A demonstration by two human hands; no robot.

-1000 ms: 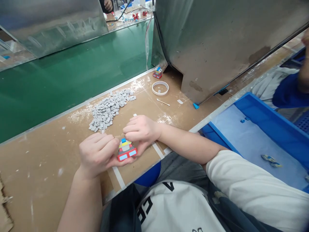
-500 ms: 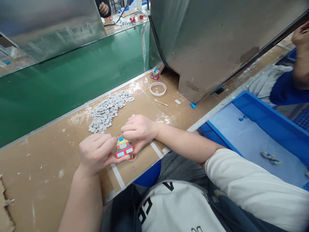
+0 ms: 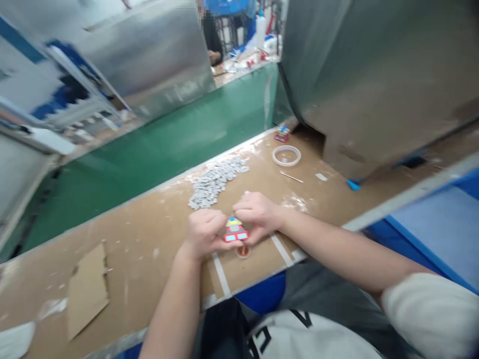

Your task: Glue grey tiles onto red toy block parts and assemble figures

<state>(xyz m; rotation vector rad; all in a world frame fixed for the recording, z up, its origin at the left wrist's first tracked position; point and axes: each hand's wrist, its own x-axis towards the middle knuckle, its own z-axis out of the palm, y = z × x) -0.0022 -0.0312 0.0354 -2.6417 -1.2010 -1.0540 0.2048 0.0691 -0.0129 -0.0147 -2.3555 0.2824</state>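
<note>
The brown worktop (image 3: 149, 259) runs diagonally across the view, with a large metal housing (image 3: 374, 75) at its far right and a green strip (image 3: 160, 149) along its far edge. Beyond the strip, a person in a dark sleeve (image 3: 212, 40) is partly visible. A blue bin (image 3: 411, 238) sits beside the near right edge. A torn cardboard piece (image 3: 88, 289) lies flat at the left.

A pile of small grey tiles (image 3: 215, 184) spreads just beyond the two hands. The left hand (image 3: 205, 230) and the right hand (image 3: 258, 212) face each other over the worktop, each grip closed — fingers curled, thumbs low — on opposite sides of one toy piece (image 3: 236, 230), red, grey, yellow and blue, with two pale panels facing the wearer. Right of the pile lies a white ring (image 3: 286, 164); a similar small toy (image 3: 282, 133) stands near it, by the housing. Smaller still: a round dish (image 3: 243, 251) with reddish contents just below the held piece, and a cotton swab (image 3: 292, 177) near the ring.
</note>
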